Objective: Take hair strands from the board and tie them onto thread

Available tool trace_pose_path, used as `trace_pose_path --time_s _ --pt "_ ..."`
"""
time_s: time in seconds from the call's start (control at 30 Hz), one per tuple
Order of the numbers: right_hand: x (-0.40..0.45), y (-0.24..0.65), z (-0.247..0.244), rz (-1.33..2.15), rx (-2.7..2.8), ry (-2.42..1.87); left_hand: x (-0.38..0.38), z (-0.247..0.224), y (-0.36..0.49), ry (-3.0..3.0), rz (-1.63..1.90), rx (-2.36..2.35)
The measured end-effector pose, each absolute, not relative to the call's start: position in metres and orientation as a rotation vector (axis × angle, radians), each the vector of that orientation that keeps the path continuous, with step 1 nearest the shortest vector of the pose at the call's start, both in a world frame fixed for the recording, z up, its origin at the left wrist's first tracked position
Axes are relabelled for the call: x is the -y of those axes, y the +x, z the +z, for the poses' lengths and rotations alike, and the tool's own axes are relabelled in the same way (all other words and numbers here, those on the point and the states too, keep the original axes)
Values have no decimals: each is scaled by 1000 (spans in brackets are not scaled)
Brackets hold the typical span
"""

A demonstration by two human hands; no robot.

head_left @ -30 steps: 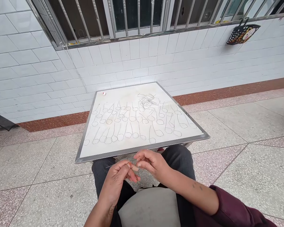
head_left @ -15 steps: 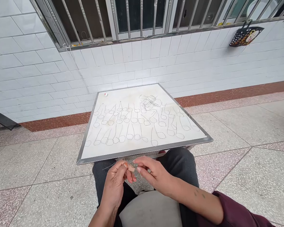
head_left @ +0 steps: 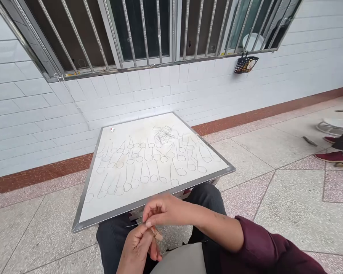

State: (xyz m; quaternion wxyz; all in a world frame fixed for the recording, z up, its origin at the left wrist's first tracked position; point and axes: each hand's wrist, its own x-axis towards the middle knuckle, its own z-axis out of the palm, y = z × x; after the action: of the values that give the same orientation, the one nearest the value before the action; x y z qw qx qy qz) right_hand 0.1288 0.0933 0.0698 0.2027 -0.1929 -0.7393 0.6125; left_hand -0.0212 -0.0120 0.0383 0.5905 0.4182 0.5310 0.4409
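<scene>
My left hand (head_left: 138, 245) is closed in a pinch in front of the table's near edge. A thin wire (head_left: 130, 226) sticks out to its left, and a small tan piece (head_left: 158, 234) shows between its fingers. My right hand (head_left: 167, 211) reaches over, thumb and forefinger pinched against the left fingertips where the wire is; the exact grip is partly hidden. On the white table (head_left: 97, 209) lie rows of thin wire pieces (head_left: 153, 177), each bent into a round loop with a long tail. Farther back is a tangled pile of loose wires (head_left: 164, 134).
A small white-and-red object (head_left: 112, 129) sits at the table's far left corner. Behind stand a tiled wall and a barred window, with a polka-dot bag (head_left: 246, 64) hanging from it. At right, another person's red shoe (head_left: 331, 157) is near a round stand (head_left: 331, 127).
My right hand has moved left and curled over the left fingertips, from the right side of the tan piece. The view has turned right, bringing another person's feet into sight.
</scene>
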Motion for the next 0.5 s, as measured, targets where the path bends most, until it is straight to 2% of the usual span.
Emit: trace_pose_path --time_s 0.13,0.27,0.4,0.5 --pt "-90 132 73 1169 2316 -580 7 29 -19 972 1066 -1245" --pt "-79 132 72 954 2301 -710 4 29 -15 979 1060 -1246" --pt "-72 126 61 1084 2007 -818 3 32 -13 1006 1092 -1268" --pt "-69 120 52 1440 1664 -780 3 33 -11 1039 1108 -1280"
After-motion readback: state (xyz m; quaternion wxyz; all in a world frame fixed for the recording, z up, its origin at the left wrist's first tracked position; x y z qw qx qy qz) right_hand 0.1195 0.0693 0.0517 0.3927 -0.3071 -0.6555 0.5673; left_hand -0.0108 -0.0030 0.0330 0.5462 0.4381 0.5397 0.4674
